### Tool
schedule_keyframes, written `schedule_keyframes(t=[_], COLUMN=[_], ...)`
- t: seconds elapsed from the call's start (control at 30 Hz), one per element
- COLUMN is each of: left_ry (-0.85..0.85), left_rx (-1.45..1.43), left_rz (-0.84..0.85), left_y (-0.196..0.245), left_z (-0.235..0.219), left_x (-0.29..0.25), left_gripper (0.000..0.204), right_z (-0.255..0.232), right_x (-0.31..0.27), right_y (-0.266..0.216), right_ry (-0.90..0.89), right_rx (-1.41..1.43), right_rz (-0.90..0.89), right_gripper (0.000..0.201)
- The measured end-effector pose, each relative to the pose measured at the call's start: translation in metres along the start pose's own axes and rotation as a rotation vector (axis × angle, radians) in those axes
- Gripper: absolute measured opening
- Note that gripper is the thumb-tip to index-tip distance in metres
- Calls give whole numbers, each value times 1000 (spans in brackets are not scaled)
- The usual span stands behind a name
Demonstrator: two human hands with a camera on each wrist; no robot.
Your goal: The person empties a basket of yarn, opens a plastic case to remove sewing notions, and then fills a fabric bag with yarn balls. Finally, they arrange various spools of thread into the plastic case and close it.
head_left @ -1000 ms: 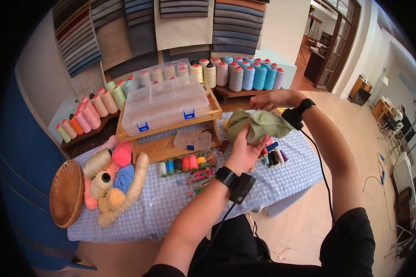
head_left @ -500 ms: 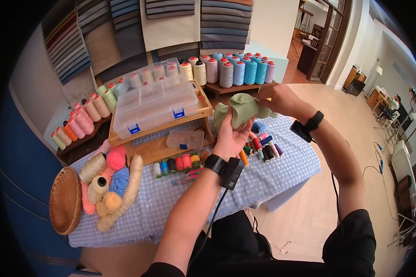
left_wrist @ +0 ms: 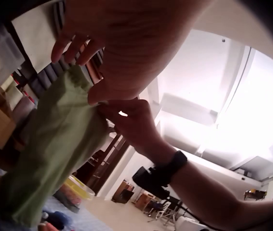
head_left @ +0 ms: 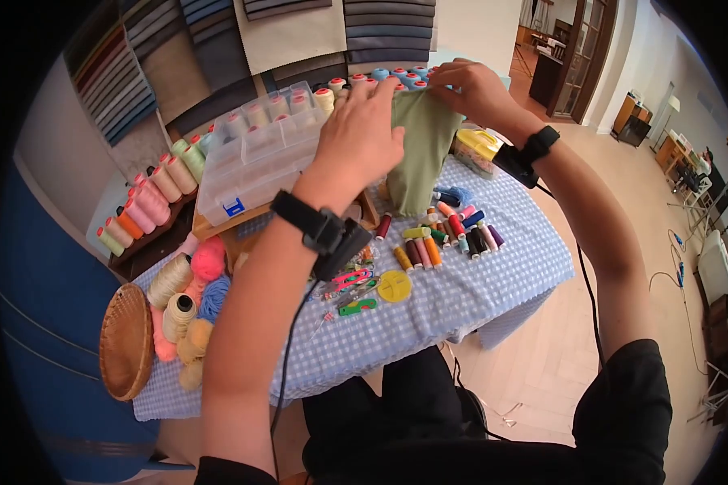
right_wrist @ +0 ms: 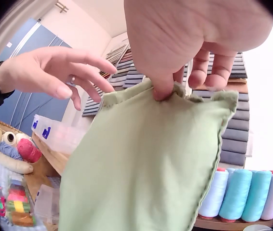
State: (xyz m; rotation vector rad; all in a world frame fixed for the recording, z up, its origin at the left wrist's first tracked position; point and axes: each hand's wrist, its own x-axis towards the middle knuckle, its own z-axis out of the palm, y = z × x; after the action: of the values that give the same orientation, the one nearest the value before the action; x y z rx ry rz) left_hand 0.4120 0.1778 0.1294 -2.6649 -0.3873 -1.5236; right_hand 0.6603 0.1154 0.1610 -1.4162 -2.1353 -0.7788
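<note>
A green cloth piece point(head_left: 421, 153), shaped like a bag with a gathered top edge, hangs upright above the table's far side. My right hand point(head_left: 479, 95) pinches its top edge between thumb and fingers, which the right wrist view shows closely on the cloth point(right_wrist: 141, 154). My left hand point(head_left: 357, 137) is raised at the cloth's left side, fingers spread and relaxed. In the right wrist view the left hand's point(right_wrist: 54, 72) fingertips are close to the top left corner; whether they touch it I cannot tell.
Below the cloth lie small thread spools point(head_left: 433, 250), scissors and a yellow disc point(head_left: 394, 286) on the checked tablecloth point(head_left: 364, 339). Clear plastic boxes point(head_left: 251, 166) stand on a wooden stand. Yarn point(head_left: 170, 279), a wicker basket point(head_left: 126, 343) and a yellow-lidded container point(head_left: 477, 147) are around.
The cloth, bunched on my left palm before, now hangs stretched downward from my right hand. Both hands have risen, and the left has come away from beneath it.
</note>
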Motion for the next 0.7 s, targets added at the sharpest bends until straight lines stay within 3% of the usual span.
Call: schedule_keyframes(t=[0.1,0.17,0.3,0.37,0.4,0.47,0.57,0.7], left_ry=[-40,-554,-525,-249,-226,-207,-225,-255], left_rx=[226,205,270,229,239,258,297,288], left_rz=[-94,-273,-251,-280,-289,-270,-263,-244], left_y=[-11,-16,-19,-19,-17,-17,-21,-21], left_z=[10,4,2,-5,-8,-9,-11,-17], left_x=[11,24,34,40,41,41,40,42], left_gripper=[38,26,21,20,21,21,20,19], right_z=[-2,-3,-1,-3,-4,-4,5,8], right_x=[1,1,1,4,7,13,15,16], right_y=[-1,3,11,9,7,12,12,19], right_ry=[36,76,31,75,76,85,-20,109], right_rx=[11,34,45,81,83,75,50,14], right_rz=[44,67,65,171,172,257,179,173], right_gripper=[15,16,15,16,16,16,16,15])
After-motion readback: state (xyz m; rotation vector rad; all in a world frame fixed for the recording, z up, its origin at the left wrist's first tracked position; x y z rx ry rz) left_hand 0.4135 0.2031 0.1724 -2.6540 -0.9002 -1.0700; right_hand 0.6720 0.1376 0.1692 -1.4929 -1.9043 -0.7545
